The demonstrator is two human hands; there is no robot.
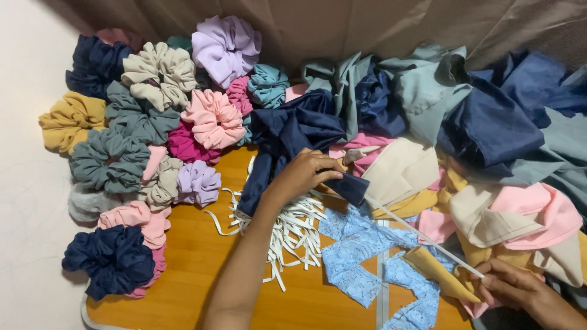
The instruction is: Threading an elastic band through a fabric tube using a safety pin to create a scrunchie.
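head view: left hand (304, 173) fingers pinch navy tube (287, 143) at 12 o'clock, steadying it; right hand (520, 287) fingers pinch white stick (422, 235) at 4 o'clock, aimed into it.

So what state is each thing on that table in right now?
Left hand: closed on the navy fabric tube.
Right hand: pinching the white stick.
Navy fabric tube: bunched, with the stick running into it.
Scrunchies: finished, heaped at left.
White elastic strips: cut, loose pile.
Fabric pieces: unsewn, heaped at right.
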